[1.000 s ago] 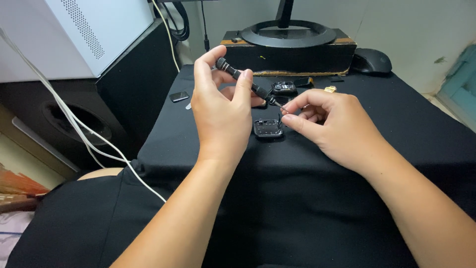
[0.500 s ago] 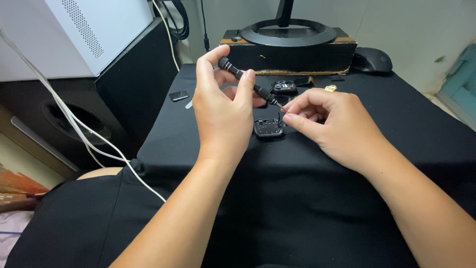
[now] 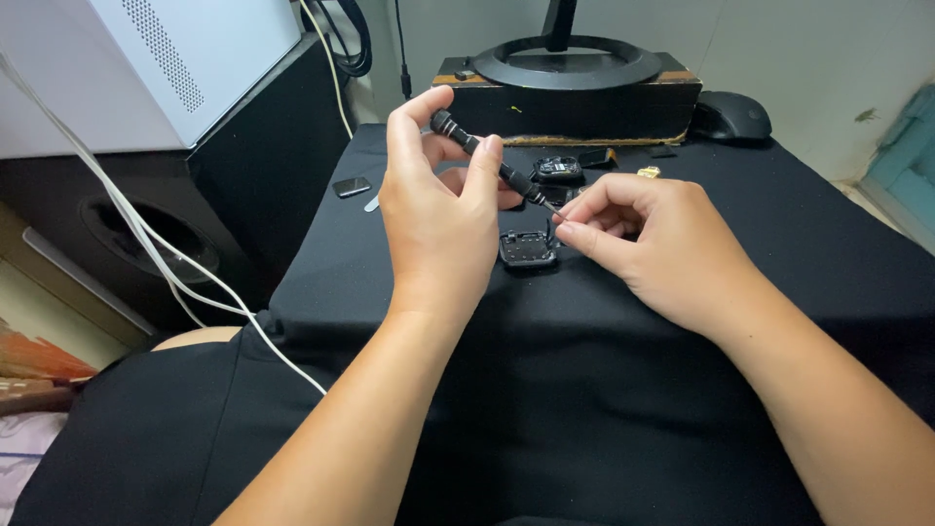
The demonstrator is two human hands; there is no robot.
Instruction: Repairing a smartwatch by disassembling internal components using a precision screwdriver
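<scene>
From the head camera, the left hand [image 3: 438, 219] pinches a small black screwdriver [image 3: 492, 164] slanting down to the right, its tip met by the pinched fingertips of the right hand [image 3: 648, 239], just above a small black casing [image 3: 527, 248] on the black cloth [image 3: 682, 409].

The small case [image 3: 527, 248] lies on the desk [image 3: 779, 292], between both hands. More small parts [image 3: 559, 169] lie behind it. The stand [image 3: 565, 63] sits farthest back, the mouse [image 3: 730, 117] to its right.
</scene>
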